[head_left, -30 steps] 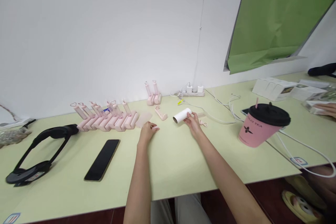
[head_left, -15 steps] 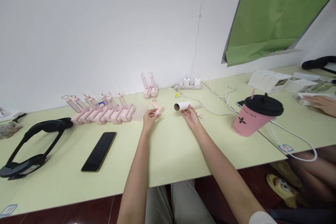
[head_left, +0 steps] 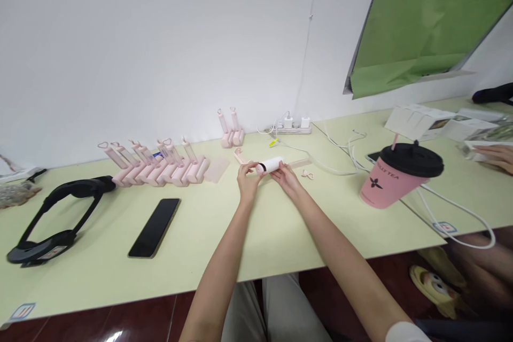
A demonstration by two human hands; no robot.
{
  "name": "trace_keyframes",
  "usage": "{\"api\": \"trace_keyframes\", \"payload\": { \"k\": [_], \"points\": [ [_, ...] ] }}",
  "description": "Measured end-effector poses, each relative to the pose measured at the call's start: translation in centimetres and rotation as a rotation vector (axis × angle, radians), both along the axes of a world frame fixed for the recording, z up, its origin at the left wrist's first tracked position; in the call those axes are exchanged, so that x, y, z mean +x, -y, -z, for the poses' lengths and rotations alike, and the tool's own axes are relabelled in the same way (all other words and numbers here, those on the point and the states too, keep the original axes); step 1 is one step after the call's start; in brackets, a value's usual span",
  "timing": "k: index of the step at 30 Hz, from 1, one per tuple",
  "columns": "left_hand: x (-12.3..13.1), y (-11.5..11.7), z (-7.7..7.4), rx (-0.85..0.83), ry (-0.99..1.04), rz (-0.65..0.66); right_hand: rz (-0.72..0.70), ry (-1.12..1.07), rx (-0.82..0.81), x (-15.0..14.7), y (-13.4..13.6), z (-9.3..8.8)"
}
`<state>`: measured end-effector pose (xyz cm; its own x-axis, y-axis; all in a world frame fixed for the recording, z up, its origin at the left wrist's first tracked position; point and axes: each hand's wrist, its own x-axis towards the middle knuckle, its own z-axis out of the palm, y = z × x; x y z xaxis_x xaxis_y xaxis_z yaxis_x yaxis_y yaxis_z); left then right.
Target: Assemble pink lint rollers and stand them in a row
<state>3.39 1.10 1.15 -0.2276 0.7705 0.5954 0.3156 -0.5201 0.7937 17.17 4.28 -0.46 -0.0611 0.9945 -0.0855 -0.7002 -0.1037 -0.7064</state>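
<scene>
My right hand grips a white paper roll from its right side, fingers closed round it. At the roll's left end, my left hand pinches a small pink end piece against the dark opening. I cannot tell whether the piece sits inside the core or only touches its rim. Beyond my left hand a slim pink part lies on the table. To the right of my right hand are a clear strip-like piece and a small pink heart-shaped loop.
Several pink holders with clear handles stand left, two more pink holders at the wall. Around are a phone, a black headset strap, a power strip, white cables and a pink cup. A co-worker's hand shows right.
My left hand has moved right with the pink piece, up to the roll's open end. The slim pink part now lies apart on the table. The roll has shifted slightly left.
</scene>
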Motion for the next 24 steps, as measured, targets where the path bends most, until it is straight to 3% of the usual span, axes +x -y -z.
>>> {"api": "trace_keyframes", "payload": {
  "k": [12,24],
  "points": [
    [0.5,1.0,-0.6,0.016,0.052,-0.083,-0.075,0.037,0.004,-0.5,0.1,0.3],
    [0.2,1.0,-0.3,0.008,-0.049,-0.16,-0.117,0.028,0.009,-0.4,0.6,-0.1]
  ]
}}
